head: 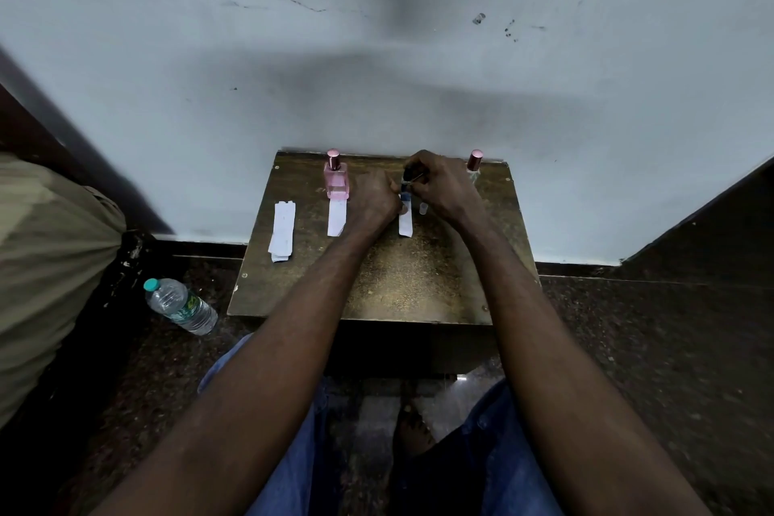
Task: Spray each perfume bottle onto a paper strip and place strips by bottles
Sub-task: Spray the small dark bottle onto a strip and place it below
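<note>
We're looking down at a small worn brown wooden table point(377, 289) set against a pale wall, and both hands meet at its far middle. The right hand point(439, 189) has its fingers curled round the top of a small dark blue perfume bottle point(405, 185), holding it just above the table. The left hand point(375, 197) is curled too, with its fingertips right up against that bottle. We can't tell whether it pinches the bottle or the top of the white paper strip point(405, 224) lying directly below.

A tiny clear cap point(423, 209) stands just beside that strip. To the left, a square pink glass perfume bottle with a rose-gold cap point(336, 178) stands upright, a second white strip point(337, 217) touching its near side. Further left lies a stack of spare white strips point(282, 231). At the far right corner stands a clear bottle with a rose cap point(475, 161). On the floor, a plastic water bottle point(180, 306) lies on its side.
</note>
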